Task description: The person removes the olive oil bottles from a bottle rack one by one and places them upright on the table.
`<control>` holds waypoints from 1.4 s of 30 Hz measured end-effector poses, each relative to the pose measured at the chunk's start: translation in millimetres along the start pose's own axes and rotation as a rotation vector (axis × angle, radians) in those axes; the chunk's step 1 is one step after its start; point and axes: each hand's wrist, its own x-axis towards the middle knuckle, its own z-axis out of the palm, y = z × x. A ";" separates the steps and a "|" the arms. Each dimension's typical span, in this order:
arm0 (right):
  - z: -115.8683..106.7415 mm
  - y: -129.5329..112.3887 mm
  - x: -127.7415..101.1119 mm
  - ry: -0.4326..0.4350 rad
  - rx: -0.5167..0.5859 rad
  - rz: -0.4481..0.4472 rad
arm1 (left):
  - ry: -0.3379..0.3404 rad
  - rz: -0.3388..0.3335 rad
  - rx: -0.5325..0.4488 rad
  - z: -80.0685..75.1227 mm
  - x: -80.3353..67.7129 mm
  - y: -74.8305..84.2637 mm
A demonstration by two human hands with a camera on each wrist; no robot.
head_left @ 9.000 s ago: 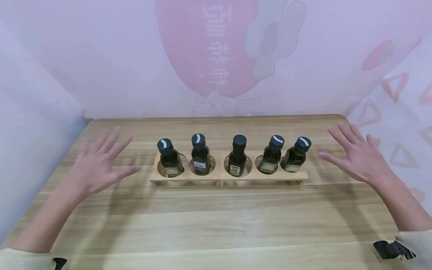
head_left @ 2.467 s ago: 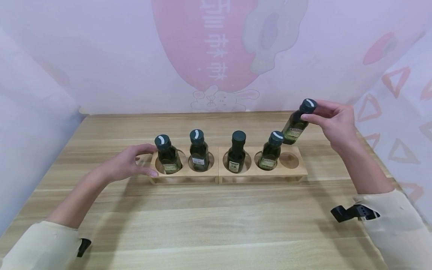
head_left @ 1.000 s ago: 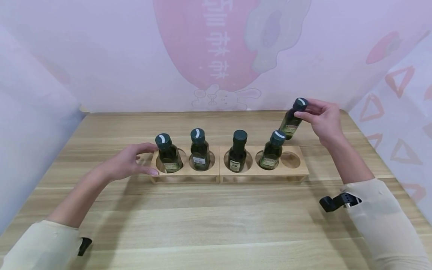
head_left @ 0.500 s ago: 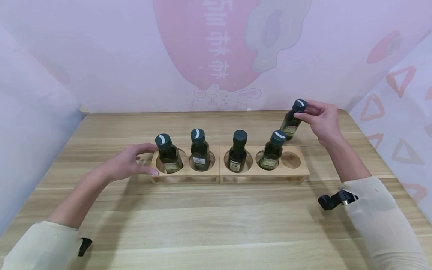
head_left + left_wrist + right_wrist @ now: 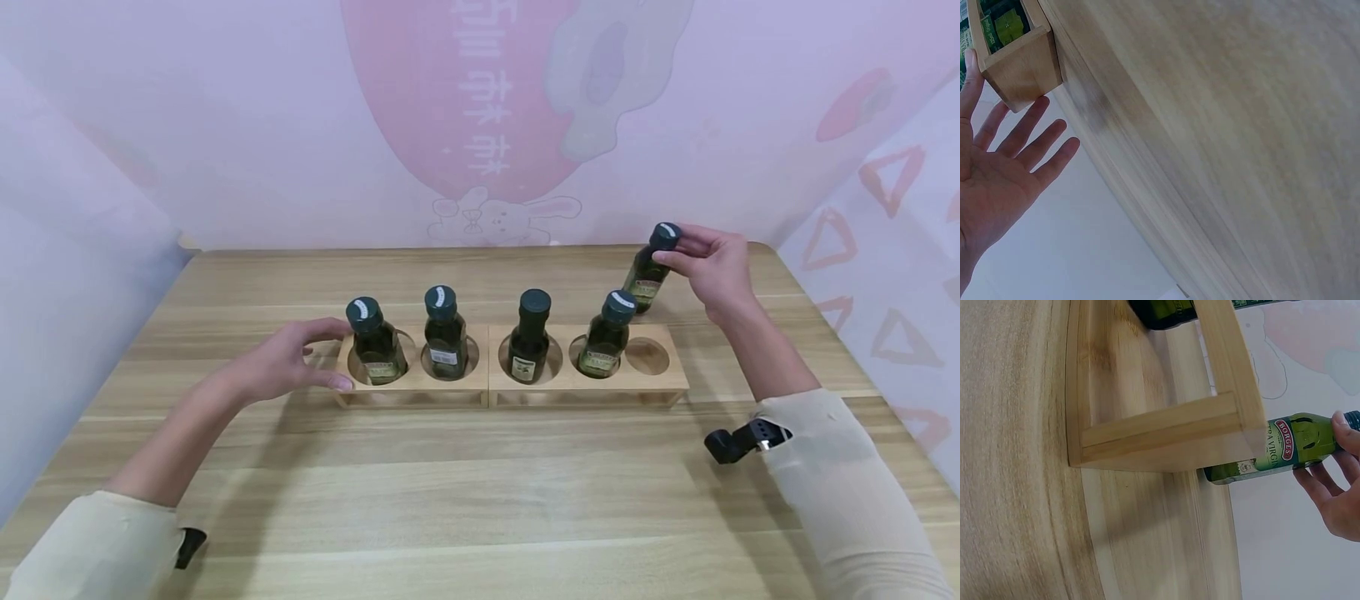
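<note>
My right hand [image 5: 716, 267] pinches a green glass olive oil bottle [image 5: 643, 283] by its neck, just under the dark cap. The bottle tilts slightly behind the rack's right end; its base [image 5: 1217, 475] shows close over the table in the right wrist view. At the rack's left end my left hand [image 5: 281, 362] grips the wooden bottle rack [image 5: 420, 398], thumb at the front edge and fingers round the back. In the left wrist view those fingers [image 5: 1035, 119] reach the rack's corner. The rack's rightmost hole [image 5: 647, 357] stands vacant.
Several dark bottles lean in the other holes, among them the leftmost bottle [image 5: 377, 346], a slimmer bottle [image 5: 528, 337] and one [image 5: 603, 337] beside the vacant hole. The wooden table [image 5: 480, 492] ends at a printed curtain [image 5: 262, 125] behind, with more curtain on both sides.
Both hands were spread apart above the table. The left took hold of the rack; the right lifted the rightmost bottle out, carried it behind the rack and has since lowered it slightly.
</note>
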 end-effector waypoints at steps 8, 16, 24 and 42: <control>1.7 1.9 1.0 0.006 -0.054 -0.002 | -0.004 0.002 0.001 -0.6 -0.6 0.3; 0.8 3.5 1.8 0.006 -0.100 0.002 | -0.003 0.007 -0.005 -0.5 -0.8 0.4; -1.7 4.6 3.6 -0.002 -0.169 0.018 | -0.001 0.008 -0.013 -0.5 -0.2 0.0; -6.2 9.0 2.2 -0.018 -0.271 -0.023 | -0.006 -0.001 -0.008 -1.0 3.5 -0.5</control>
